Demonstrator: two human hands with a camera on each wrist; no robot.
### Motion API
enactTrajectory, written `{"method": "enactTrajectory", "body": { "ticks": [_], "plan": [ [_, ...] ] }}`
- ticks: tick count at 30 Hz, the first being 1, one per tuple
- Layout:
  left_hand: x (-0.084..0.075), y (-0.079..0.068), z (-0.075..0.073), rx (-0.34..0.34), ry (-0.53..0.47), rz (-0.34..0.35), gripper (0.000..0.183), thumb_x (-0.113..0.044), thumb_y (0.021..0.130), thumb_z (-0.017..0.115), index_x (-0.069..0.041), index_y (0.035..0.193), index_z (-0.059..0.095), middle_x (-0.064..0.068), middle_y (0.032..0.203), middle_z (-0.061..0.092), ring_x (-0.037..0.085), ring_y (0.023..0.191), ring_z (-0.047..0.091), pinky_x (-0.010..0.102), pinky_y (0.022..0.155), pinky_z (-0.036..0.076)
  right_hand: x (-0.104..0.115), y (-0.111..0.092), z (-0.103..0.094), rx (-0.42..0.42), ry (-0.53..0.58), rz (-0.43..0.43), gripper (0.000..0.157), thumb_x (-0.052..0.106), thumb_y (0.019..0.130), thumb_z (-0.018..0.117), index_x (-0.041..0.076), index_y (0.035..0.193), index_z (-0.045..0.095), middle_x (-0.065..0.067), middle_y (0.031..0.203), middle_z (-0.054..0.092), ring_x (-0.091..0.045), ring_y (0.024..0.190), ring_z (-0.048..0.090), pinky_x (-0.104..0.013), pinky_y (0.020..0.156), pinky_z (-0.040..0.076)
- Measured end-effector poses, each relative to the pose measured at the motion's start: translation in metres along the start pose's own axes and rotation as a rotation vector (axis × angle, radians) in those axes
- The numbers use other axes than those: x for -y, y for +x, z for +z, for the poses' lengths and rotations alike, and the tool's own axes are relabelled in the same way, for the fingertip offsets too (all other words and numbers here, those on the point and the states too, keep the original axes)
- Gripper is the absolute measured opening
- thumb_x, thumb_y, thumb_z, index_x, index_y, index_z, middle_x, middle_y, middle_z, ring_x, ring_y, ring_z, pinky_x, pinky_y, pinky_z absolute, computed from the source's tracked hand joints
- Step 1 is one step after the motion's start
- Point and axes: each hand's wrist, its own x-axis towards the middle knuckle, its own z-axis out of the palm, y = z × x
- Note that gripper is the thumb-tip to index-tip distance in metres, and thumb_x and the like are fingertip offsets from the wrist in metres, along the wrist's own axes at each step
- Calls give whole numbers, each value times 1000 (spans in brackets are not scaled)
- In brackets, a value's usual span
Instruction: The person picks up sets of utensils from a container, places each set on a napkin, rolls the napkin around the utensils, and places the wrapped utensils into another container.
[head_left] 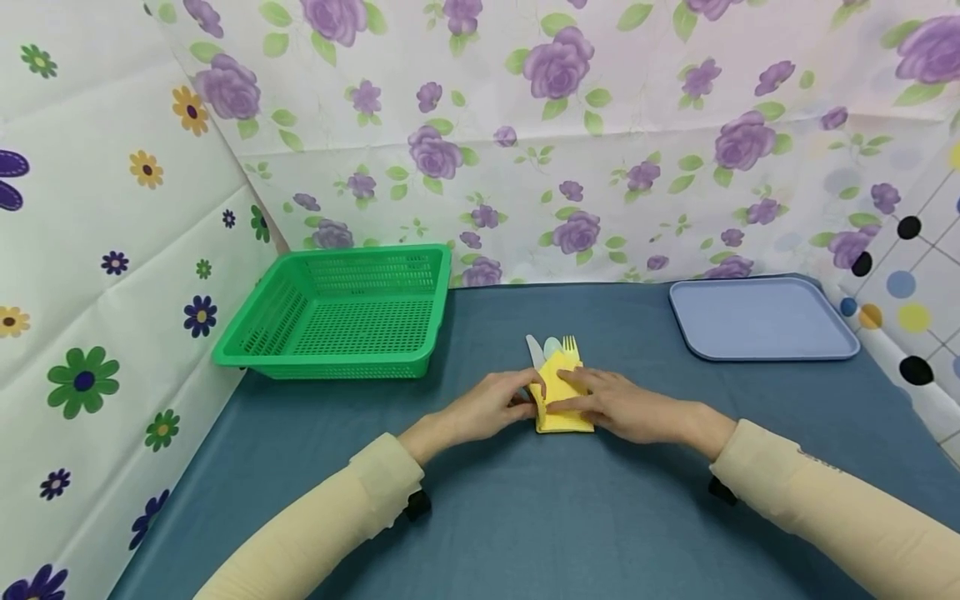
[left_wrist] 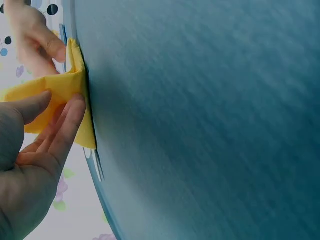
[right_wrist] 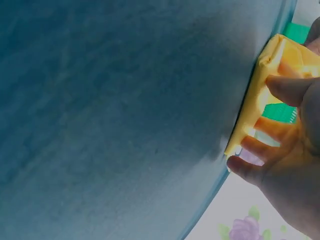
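A folded yellow napkin (head_left: pixel 564 408) lies mid-table, its left edge raised as a flap. From its far end stick out the tips of a white knife (head_left: pixel 535 352), a pale spoon (head_left: pixel 552 346) and a pale yellow fork (head_left: pixel 570 345); their handles are hidden in the cloth. My left hand (head_left: pixel 491 407) pinches the raised flap between thumb and fingers, as the left wrist view (left_wrist: pixel 37 145) also shows. On the opposite side my right hand (head_left: pixel 633 406) rests fingers and thumb on the napkin; the right wrist view has those fingers (right_wrist: pixel 260 149) fairly straight along its edge.
A green plastic basket (head_left: pixel 333 367) stands at the back left of the blue-covered table (head_left: pixel 510 533). At the back right lies a light blue tray (head_left: pixel 765 317). Flower-patterned sheets (head_left: pixel 480 100) close off the back and left; a dotted sheet (head_left: pixel 930 308) hangs on the right.
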Motion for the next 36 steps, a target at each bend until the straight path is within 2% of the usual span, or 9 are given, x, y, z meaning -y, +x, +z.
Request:
{"method": "enactTrajectory", "body": {
  "ticks": [5,9,13,16,19,24,29,32,36],
  "plan": [
    [-1,1,4,-10,-24,-22,34,-16,103,67,-13,136,57,0,114,70,11,103,69,23,87,57,-4,8,-3,-67,115,119,64,20,101,73,10,156,42,-14,157,47,-40,143,45,-67,112,37],
    [-1,1,8,-34,-91,-47,43,-15,104,67,-13,140,43,3,113,73,9,97,71,24,82,58,-5,11,-4,-60,146,169,65,24,99,76,11,153,42,-11,154,49,-38,142,46,-66,112,38],
    [-3,0,10,-57,-120,-46,31,-12,103,67,-10,129,50,2,113,73,9,98,72,23,83,58,-8,10,-4,-66,159,178,63,25,98,76,14,151,44,-8,153,51,-37,142,46,-64,112,38],
    [-4,0,10,-36,-47,-10,20,-13,102,68,-12,123,66,0,115,72,5,100,69,20,85,56,-10,9,-5,-84,160,155,59,24,97,77,14,147,47,-8,148,55,-37,138,50,-62,109,43],
    [-4,1,11,3,55,46,23,-15,102,68,-15,124,74,-1,119,70,4,99,66,18,84,53,-11,9,-6,-91,154,131,60,17,93,81,12,144,49,-8,145,56,-37,134,52,-59,105,48],
    [-4,2,14,44,168,104,28,-16,104,66,-18,130,74,-1,125,65,7,103,61,19,85,50,-11,8,-7,-71,132,111,67,2,88,83,9,145,49,-11,149,54,-40,136,50,-59,104,49],
    [-3,3,15,62,238,136,32,-12,105,63,-20,134,73,0,127,63,12,111,61,21,94,51,-11,7,-8,-50,133,105,64,-12,91,73,7,147,48,-12,152,51,-41,139,47,-62,108,45],
    [-1,4,16,74,281,157,34,-8,106,60,-22,136,72,2,131,62,14,118,60,22,100,49,-12,7,-8,-54,119,99,62,-13,93,69,7,148,48,-12,151,52,-41,139,48,-64,108,43],
    [-1,5,16,83,289,169,35,-8,107,60,-23,136,72,3,139,60,16,127,59,25,107,48,-14,7,-7,-55,106,97,60,-9,96,69,9,149,48,-11,151,52,-40,139,48,-62,108,45]
  ]
}}
